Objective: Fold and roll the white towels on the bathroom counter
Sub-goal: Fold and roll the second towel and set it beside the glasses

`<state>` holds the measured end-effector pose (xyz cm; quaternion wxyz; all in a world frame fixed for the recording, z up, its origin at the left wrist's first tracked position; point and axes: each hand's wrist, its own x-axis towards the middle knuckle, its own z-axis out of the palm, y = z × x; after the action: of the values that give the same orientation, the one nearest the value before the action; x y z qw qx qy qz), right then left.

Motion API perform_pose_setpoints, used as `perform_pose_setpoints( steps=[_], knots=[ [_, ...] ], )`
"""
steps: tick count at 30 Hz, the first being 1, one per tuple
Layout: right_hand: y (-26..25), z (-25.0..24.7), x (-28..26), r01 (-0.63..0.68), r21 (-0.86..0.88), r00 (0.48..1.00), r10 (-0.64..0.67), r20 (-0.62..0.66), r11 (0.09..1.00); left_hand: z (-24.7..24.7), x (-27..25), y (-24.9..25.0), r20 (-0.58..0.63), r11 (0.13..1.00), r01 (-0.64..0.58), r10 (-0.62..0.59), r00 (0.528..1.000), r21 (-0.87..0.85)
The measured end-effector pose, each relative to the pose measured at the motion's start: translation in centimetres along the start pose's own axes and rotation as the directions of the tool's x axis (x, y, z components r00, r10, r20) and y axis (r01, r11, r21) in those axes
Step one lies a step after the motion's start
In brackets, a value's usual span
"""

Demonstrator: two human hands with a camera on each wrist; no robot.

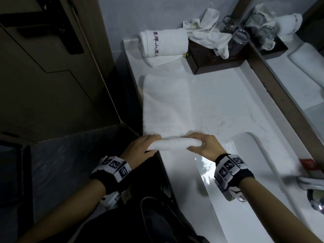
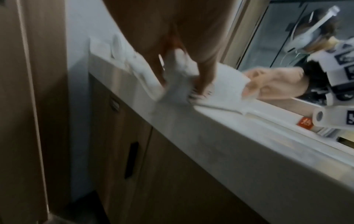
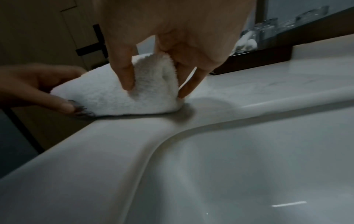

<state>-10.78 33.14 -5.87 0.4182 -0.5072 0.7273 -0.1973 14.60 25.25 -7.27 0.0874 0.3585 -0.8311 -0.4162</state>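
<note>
- Head view: a white towel [image 1: 168, 106] lies flat on the pale worktop [image 1: 228, 106], along its left edge, with its near end rolled into a short tube just beside the sink [image 1: 263, 155] corner.
- Left hand [image 1: 142, 148] grips the left end of the roll, fingers curled over the top and thumb underneath at the worktop's edge.
- Right hand [image 1: 205, 146] grips the right end; in the right wrist view its thumb presses into the front of the roll while the other fingers [image 3: 193, 81] curl down behind it, tips touching the worktop.
- Left wrist view is blurred, but it shows fingers wrapped around the white cloth at the worktop's front edge.
- Far end of the worktop: a rolled towel with red lettering [image 1: 164, 44] rests on a folded one, against the wall.
- Beside it stands a dark wooden tray [image 1: 210, 62] with a crumpled white towel [image 1: 208, 32] heaped on it and clear drinking glasses [image 1: 240, 39] next to that.
- A mirror [image 1: 298, 58] runs along the right side.
- A small red packet [image 1: 308, 164] sits near the chrome tap [image 1: 310, 185] behind the sink.
- Both wrists wear black bands with patterned white marker blocks.
</note>
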Motion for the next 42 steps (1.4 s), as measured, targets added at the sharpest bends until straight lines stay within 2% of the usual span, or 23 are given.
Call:
perform_pose_setpoints(
  steps=[3, 4, 7, 10, 11, 12, 13, 14, 15, 16, 17, 19, 20, 22, 24, 26, 29, 30, 32, 34, 36, 39, 42],
  knots=[
    [0.0, -0.1, 0.3, -0.036, 0.104, 0.998, 0.041, -0.044, 0.994, -1.5, 0.4, -0.1, 0.088, 0.995, 0.054, -0.047, 0.995, -0.081],
    [-0.2, 0.1, 0.5, -0.052, 0.119, 0.995, 0.061, -0.074, 0.991, -1.7, 0.6, 0.0, 0.084, 0.994, 0.066, -0.058, 0.995, -0.088],
    [-0.7, 1.1, 1.4, -0.132, 0.145, 0.975, 0.155, -0.161, 0.981, -1.4, 1.5, 0.6, -0.118, 0.998, 0.058, -0.054, 0.992, 0.025],
    [-1.4, 1.4, 2.7, -0.215, 0.161, 0.946, 0.246, -0.211, 0.963, -1.3, 1.9, 1.5, -0.339, 0.985, 0.001, 0.059, 0.939, 0.174],
    [-1.6, 1.4, 3.1, -0.235, 0.166, 0.939, 0.268, -0.216, 0.958, -1.3, 1.9, 1.8, -0.322, 0.951, -0.046, 0.149, 0.935, 0.307],
    [-1.9, 1.5, 3.3, -0.253, 0.166, 0.931, 0.287, -0.225, 0.953, -1.0, 1.8, 1.7, -0.269, 0.891, -0.117, 0.254, 0.929, 0.439],
    [-2.1, 1.6, 3.5, -0.263, 0.150, 0.922, 0.294, -0.253, 0.953, -0.6, 1.7, 1.3, -0.185, 0.829, -0.165, 0.305, 0.934, 0.534],
    [-2.2, 1.8, 3.5, -0.261, 0.081, 0.906, 0.273, -0.324, 0.962, -0.5, 1.7, 1.0, -0.149, 0.811, -0.177, 0.307, 0.940, 0.557],
    [-2.2, 2.1, 3.3, -0.231, -0.044, 0.884, 0.191, -0.427, 0.972, -0.3, 1.8, 0.6, -0.143, 0.790, -0.175, 0.315, 0.938, 0.587],
    [-2.1, 2.3, 3.0, -0.176, -0.187, 0.859, 0.059, -0.508, 0.966, 0.0, 2.0, 0.4, -0.149, 0.762, -0.170, 0.330, 0.932, 0.625],
    [-2.1, 2.6, 2.5, -0.083, -0.302, 0.838, -0.097, -0.537, 0.950, 0.1, 2.2, 0.3, -0.152, 0.745, -0.160, 0.332, 0.931, 0.648],
    [-1.6, 2.9, 1.7, 0.146, -0.431, 0.838, -0.343, -0.424, 0.890, 0.3, 2.8, 0.2, -0.145, 0.694, -0.161, 0.360, 0.922, 0.702],
    [-1.0, 2.9, 1.3, 0.222, -0.469, 0.858, -0.400, -0.322, 0.855, 0.4, 3.1, 0.2, -0.138, 0.667, -0.153, 0.362, 0.922, 0.729],
    [0.1, 2.7, 0.8, 0.255, -0.488, 0.913, -0.374, -0.162, 0.835, 0.6, 3.5, 0.2, -0.126, 0.644, -0.134, 0.341, 0.932, 0.753],
    [0.8, 2.3, 0.7, 0.256, -0.479, 0.925, -0.357, -0.132, 0.839, 0.4, 3.8, 0.7, -0.135, 0.692, -0.113, 0.294, 0.946, 0.713],
    [0.9, 2.1, 1.0, 0.265, -0.469, 0.905, -0.385, -0.181, 0.843, -0.8, 4.0, 1.5, -0.148, 0.776, -0.053, 0.186, 0.971, 0.629],
    [1.0, 1.1, 1.5, 0.257, -0.445, 0.900, -0.381, -0.214, 0.858, -2.7, 4.5, 1.0, -0.034, 0.914, -0.004, 0.020, 0.999, 0.405],
    [1.0, 0.6, 1.5, 0.263, -0.385, 0.913, -0.357, -0.196, 0.885, -3.2, 4.4, 0.6, -0.021, 0.950, 0.009, -0.003, 1.000, 0.313],
    [0.6, -0.7, 1.5, 0.201, -0.154, 0.965, -0.223, -0.140, 0.967, -4.0, 3.9, 0.0, -0.068, 0.991, 0.028, -0.019, 0.997, 0.132],
    [0.0, -2.1, 1.4, 0.085, 0.014, 0.994, -0.084, -0.071, 0.996, -4.3, 3.4, -0.5, -0.071, 0.996, 0.031, -0.038, 0.997, -0.085],
    [0.0, -2.6, 1.6, -0.005, 0.112, 1.000, 0.008, -0.030, 0.994, -4.5, 3.1, -1.0, -0.013, 0.963, 0.066, -0.072, 0.997, -0.262],
    [-0.4, -2.3, 2.6, -0.128, 0.276, 0.986, 0.152, -0.068, 0.953, -5.0, 4.2, -1.4, -0.003, 0.938, 0.147, -0.155, 0.988, -0.314],
    [-1.0, -1.6, 4.1, -0.194, 0.326, 0.958, 0.251, -0.142, 0.925, -5.3, 5.9, -1.2, -0.127, 0.960, 0.181, -0.211, 0.969, -0.212]
  ],
)
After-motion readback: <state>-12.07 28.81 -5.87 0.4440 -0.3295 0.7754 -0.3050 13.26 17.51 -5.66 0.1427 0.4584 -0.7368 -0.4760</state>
